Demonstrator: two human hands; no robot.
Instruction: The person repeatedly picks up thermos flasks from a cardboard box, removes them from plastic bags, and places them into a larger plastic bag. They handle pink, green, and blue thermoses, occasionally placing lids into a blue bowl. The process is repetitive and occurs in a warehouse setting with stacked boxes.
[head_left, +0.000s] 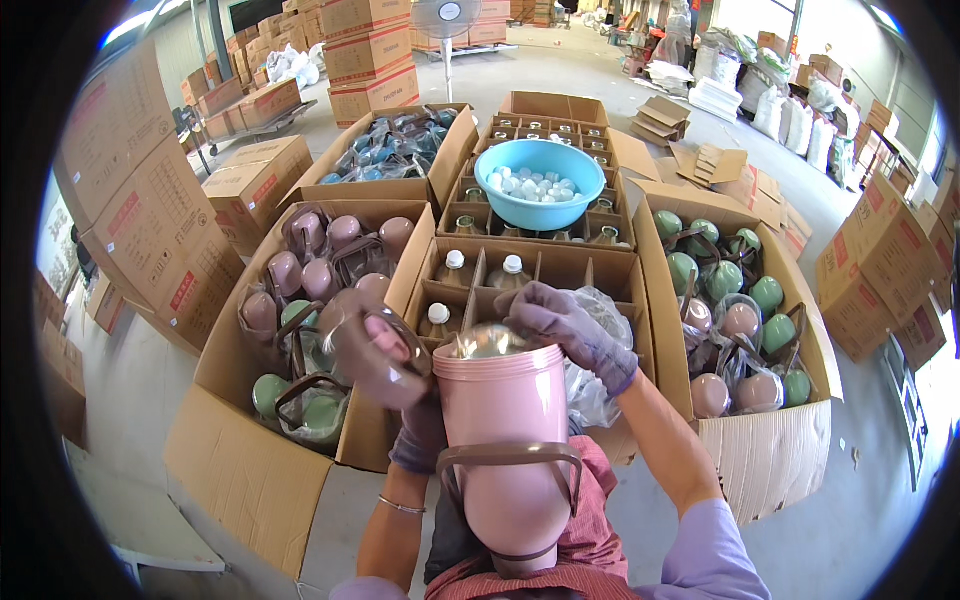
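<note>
A pink vacuum flask body (504, 405) with a threaded rim and a brown handle stands tilted against my lap, its mouth facing away from me. A silvery glass liner (487, 341) shows in the mouth. My gloved left hand (420, 431) is beside the flask and holds a brown lid part with a pink centre (375, 349), which is blurred. My gloved right hand (559, 322) is over the right side of the mouth with fingers bent; whether it grips anything there is hidden. Behind it, clear plastic bags (600, 390) lie at the divided carton.
White-capped bottles (512, 270) stand in the divided carton (645, 330) ahead. A blue basin (540, 217) of white caps rests on another carton. Cartons of pink and green flasks flank me, left (319, 277) and right (724, 277). Blue flasks (390, 146) fill a farther carton.
</note>
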